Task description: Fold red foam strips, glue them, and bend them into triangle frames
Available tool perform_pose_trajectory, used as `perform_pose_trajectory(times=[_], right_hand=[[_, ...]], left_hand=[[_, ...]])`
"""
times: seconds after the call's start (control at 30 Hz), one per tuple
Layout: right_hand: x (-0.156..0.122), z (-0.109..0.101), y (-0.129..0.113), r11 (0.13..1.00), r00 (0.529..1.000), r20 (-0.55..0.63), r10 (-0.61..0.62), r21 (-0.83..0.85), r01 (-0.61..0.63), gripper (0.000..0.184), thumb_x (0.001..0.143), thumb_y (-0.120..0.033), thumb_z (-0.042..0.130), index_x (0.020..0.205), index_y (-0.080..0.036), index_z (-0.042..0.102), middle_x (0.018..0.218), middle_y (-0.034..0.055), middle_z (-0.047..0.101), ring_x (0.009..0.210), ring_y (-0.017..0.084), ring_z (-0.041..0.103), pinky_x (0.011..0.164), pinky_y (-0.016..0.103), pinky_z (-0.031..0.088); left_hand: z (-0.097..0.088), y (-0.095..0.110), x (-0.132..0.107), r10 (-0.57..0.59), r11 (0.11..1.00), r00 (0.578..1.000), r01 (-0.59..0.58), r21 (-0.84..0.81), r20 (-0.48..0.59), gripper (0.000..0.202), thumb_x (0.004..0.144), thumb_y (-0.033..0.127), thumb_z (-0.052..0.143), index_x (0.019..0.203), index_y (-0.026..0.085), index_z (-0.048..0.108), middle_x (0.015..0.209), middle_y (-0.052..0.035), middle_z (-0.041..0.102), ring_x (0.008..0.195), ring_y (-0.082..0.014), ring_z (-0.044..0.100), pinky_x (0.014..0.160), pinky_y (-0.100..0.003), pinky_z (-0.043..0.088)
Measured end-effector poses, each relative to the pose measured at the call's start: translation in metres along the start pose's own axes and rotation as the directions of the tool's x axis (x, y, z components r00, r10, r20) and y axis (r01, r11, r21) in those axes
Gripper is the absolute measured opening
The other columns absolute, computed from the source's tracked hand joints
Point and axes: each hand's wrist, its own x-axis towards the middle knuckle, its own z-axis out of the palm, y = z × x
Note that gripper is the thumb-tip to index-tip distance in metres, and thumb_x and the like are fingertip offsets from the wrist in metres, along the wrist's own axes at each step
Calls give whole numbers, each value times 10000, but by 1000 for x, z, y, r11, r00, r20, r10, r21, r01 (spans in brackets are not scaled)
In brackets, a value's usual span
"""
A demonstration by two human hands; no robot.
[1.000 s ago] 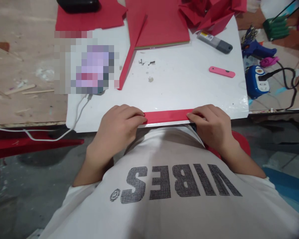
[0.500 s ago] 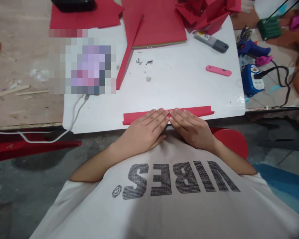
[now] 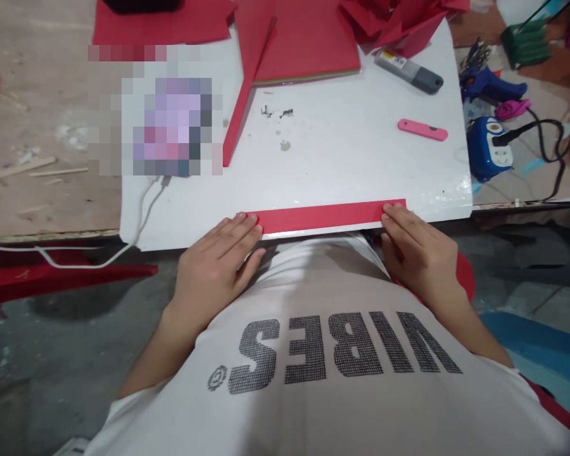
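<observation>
A folded red paper strip (image 3: 320,215) lies flat along the front edge of the white board (image 3: 342,164). My left hand (image 3: 221,253) presses its fingertips on the strip's left end, fingers stretched out and the thumb apart below. On the right end rest the fingertips of my right hand (image 3: 418,250), also stretched out, with the thumb tucked lower near the board's edge. Neither hand wraps round the paper; both lie on top of it. Between them the middle of the strip is uncovered and looks flat.
Farther back lie a narrow red strip (image 3: 241,117), a stack of red paper (image 3: 308,44) and folded red paper pieces (image 3: 408,25). A grey cutter (image 3: 408,71) and a pink cutter (image 3: 422,130) are at right, near a blue power socket (image 3: 489,149) and glue gun (image 3: 496,85). A blurred-out device (image 3: 171,126) sits left.
My hands have slid apart from the middle of the strip to its two ends. The strip's folded layer, slightly raised before, now lies flatter.
</observation>
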Motion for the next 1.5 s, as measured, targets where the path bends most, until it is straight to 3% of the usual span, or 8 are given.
perform_pose_trajectory(times=[0.23,0.4,0.73,0.87,1.03,1.17,1.33,1.5], right_hand=[[15,2,11,999,995,-90,-42,-28,40,126,1054,-120,773,1071,-243,751,1030,76,848,939,281,772,900,455,631],[23,-7,15,996,993,-75,-87,-12,86,157,1037,-96,791,996,-241,743,931,60,810,830,262,707,765,432,513],[33,-9,24,990,991,-7,-131,-60,130,127,1073,-124,738,991,-219,716,960,33,811,833,239,702,981,461,523],[36,-7,24,984,994,74,-84,-154,94,229,1046,-34,661,948,-233,715,975,61,816,863,265,700,1036,494,517],[40,-5,23,970,990,37,-133,-202,137,275,970,40,649,899,-216,719,947,42,798,854,244,672,870,449,507],[40,-3,17,966,987,55,-154,-199,162,293,1022,21,585,1047,-195,781,1047,45,839,912,229,719,893,421,524],[30,5,8,971,982,65,-176,-154,184,290,1073,-44,615,1283,-158,779,1267,113,866,1080,282,810,933,438,624],[25,21,-3,966,968,67,-242,-81,247,421,1095,-62,606,1505,-94,692,1568,184,754,1458,354,741,1156,488,658]], left_hand=[[2,2,16,-22,999,992,27,43,-123,120,1043,150,766,1099,254,787,991,-73,837,920,-276,789,814,-458,629],[-4,1,19,-98,995,995,98,-4,-33,141,1068,181,716,1054,287,808,999,-56,829,936,-268,751,840,-446,570],[-9,5,31,-361,909,932,357,-216,25,136,1075,315,769,978,274,856,887,-16,762,895,-232,729,855,-423,526],[-7,3,36,-385,897,923,379,-226,19,131,1068,287,765,972,266,853,916,-14,771,895,-220,718,840,-413,548],[-3,-6,36,-232,967,972,228,-118,-23,151,1055,190,716,1038,270,843,956,-37,799,918,-242,713,850,-433,558],[2,-2,35,-28,1000,1000,28,12,-12,320,1047,84,619,1191,269,836,1058,-75,849,984,-282,753,853,-464,556],[12,11,39,134,984,991,-135,115,14,426,1040,62,649,1426,204,759,1268,-141,872,1214,-346,793,931,-500,595],[33,19,52,324,943,943,-329,50,76,523,1098,179,657,1612,89,618,1610,-233,729,1547,-387,687,1230,-550,605]])
